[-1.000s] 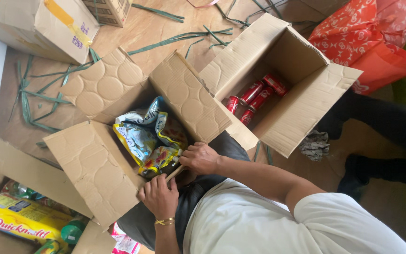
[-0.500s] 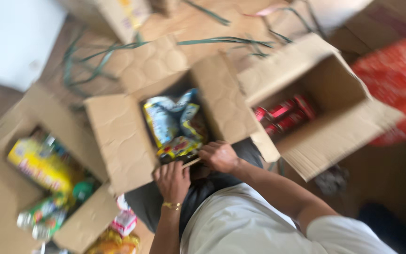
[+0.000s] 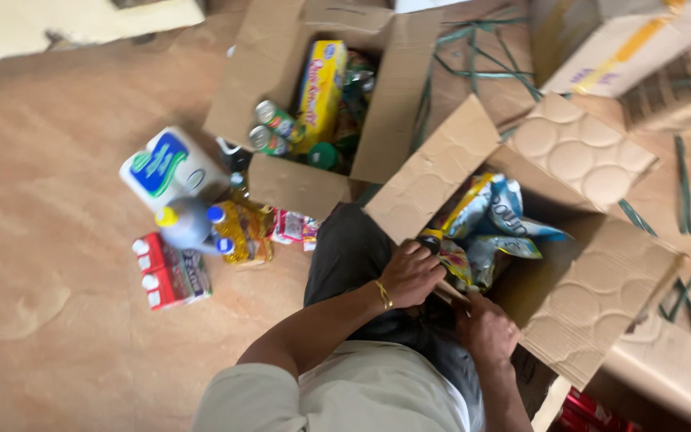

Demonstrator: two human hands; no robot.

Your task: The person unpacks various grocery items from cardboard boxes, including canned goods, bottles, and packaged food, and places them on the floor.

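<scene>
An open cardboard box (image 3: pixel 593 280) sits in front of my knees, with shiny yellow and blue snack bags (image 3: pixel 489 224) inside. My left hand (image 3: pixel 409 276), which wears a gold bracelet, is closed on the box's near flap beside the bags. My right hand (image 3: pixel 485 328) grips the same near edge just to the right, and a thin pale strip of flap shows between them. My dark trousers (image 3: pixel 353 256) lie under both hands.
A second open box (image 3: pixel 281 56) holds a yellow carton (image 3: pixel 321 88) and cans (image 3: pixel 269 128). On the floor at left are a white pack (image 3: pixel 169 164), bottles (image 3: pixel 189 224) and red cartons (image 3: pixel 171 276). Green straps (image 3: pixel 473 64) and another box (image 3: pixel 617 40) lie behind.
The view has swung round, so the box with the yellow carton is now at the top and floor items appear at left. Both hands stay at the snack box's near edge.
</scene>
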